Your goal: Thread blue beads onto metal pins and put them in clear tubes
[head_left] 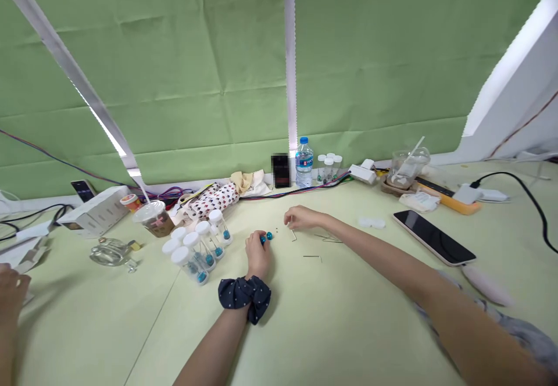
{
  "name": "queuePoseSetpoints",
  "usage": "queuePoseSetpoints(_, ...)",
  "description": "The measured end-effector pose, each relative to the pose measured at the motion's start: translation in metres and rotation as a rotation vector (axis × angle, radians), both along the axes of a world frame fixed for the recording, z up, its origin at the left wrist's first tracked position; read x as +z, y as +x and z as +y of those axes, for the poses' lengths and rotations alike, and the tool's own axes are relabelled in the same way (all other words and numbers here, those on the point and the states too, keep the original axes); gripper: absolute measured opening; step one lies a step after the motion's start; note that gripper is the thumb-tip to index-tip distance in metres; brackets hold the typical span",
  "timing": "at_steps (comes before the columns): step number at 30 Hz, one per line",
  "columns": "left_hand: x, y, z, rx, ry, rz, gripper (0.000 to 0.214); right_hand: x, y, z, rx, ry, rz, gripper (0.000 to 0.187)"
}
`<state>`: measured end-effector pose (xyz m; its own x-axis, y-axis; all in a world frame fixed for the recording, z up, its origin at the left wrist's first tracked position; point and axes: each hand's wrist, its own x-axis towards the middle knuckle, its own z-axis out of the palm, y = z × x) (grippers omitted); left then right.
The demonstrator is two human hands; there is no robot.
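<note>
My left hand (257, 253), with a dark dotted scrunchie (244, 294) round its wrist, rests on the table, its fingers curled round a small shiny blue ball-like piece (263, 239). A second blue piece (269, 236) shows just beside the fingertips. My right hand (300, 217) is closed in a pinch, and a thin L-shaped hex key (294, 235) extends down from its fingertips. Between the hands lie tiny dark bits (276, 230), too small to name. Another hex key (313, 256) lies nearer to me, and more thin rods (329, 238) are under my right forearm.
Several white-capped clear tubes (192, 239) with blue-ended pieces stand left of my left hand. Farther left are a drink cup (155, 218) and a glass object (111, 252). Another person's hand (12, 287) is at the left edge. A phone (433, 236) lies right; a water bottle (304, 164) stands behind.
</note>
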<state>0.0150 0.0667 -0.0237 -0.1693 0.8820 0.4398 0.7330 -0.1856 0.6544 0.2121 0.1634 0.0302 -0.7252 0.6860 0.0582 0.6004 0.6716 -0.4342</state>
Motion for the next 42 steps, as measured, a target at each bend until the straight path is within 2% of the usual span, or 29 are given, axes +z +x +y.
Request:
queuePoseSetpoints(4,-0.001,0.0,-0.001,0.002,-0.022,-0.125,0.02,-0.007,0.029,-0.034,0.059,0.0,0.113,0.019)
queuePoseSetpoints(8,0.002,-0.001,-0.008,-0.02,-0.012,-0.167,0.02,-0.015,0.03,-0.051,-0.001,0.075,0.126,0.011)
queuePoseSetpoints(11,0.006,0.001,-0.015,-0.1,-0.056,-0.151,0.018,-0.018,0.023,-0.055,-0.016,0.128,0.106,0.001)
queuePoseSetpoints(15,0.012,0.013,-0.025,-0.241,-0.072,-0.101,0.016,-0.02,0.017,-0.058,0.006,0.193,0.06,0.006)
queuePoseSetpoints(19,0.019,0.028,-0.035,-0.373,-0.097,-0.088,0.012,-0.016,0.026,-0.061,0.005,0.135,0.088,0.003)
queuePoseSetpoints(21,0.022,0.032,-0.038,-0.405,-0.124,-0.111,0.011,-0.009,0.04,-0.058,-0.087,0.083,0.116,0.007)
queuePoseSetpoints(24,0.027,0.035,-0.041,-0.437,-0.172,-0.16,0.012,0.002,0.071,-0.049,-0.375,0.041,0.076,0.012)
queuePoseSetpoints(28,0.029,0.035,-0.041,-0.455,-0.21,-0.225,0.014,0.006,0.103,-0.042,-0.516,0.017,0.01,0.009)
queuePoseSetpoints(33,0.029,0.035,-0.042,-0.513,-0.208,-0.315,0.017,-0.004,0.094,-0.048,-0.602,-0.031,-0.041,0.012)
queuePoseSetpoints(36,0.03,0.036,-0.042,-0.519,-0.248,-0.371,0.022,-0.011,0.083,-0.051,-0.651,-0.052,-0.042,0.005)
queuePoseSetpoints(42,0.031,0.035,-0.042,-0.588,-0.31,-0.522,0.026,-0.015,0.075,-0.053,-0.663,-0.087,0.074,0.004)
